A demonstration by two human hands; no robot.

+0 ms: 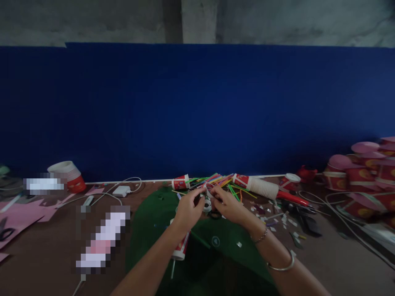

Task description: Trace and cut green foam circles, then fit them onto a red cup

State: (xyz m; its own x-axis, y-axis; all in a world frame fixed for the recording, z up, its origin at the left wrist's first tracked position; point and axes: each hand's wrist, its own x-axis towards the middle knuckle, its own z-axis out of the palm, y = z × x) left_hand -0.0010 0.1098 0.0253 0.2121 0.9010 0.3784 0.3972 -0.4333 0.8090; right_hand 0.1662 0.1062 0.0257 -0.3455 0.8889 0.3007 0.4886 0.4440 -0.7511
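Note:
Both my hands meet over a dark green mat [148, 230]. My left hand [189, 209] is closed, its fingertips pinched together. Facing it, my right hand [228, 204] is closed too, fingers curled inward. Between and just below the fingertips shows a small whitish, ring-like thing [207, 205]; the fingers partly hide it, and which hand grips it is unclear. A red and white paper cup [180, 248] lies tipped under my left wrist, with a thin pale stick [173, 269] at its end. Just beyond my fingers lies a pile of colourful thin sticks [217, 179].
Lying cups [180, 181] and a long cup stack [262, 187] sit behind my hands. White scraps [284, 218] litter the right side. Decorated cups [364, 176] pile up far right. Left are pink sheets [26, 213], upright cups [69, 176], a charger [121, 191] and cables.

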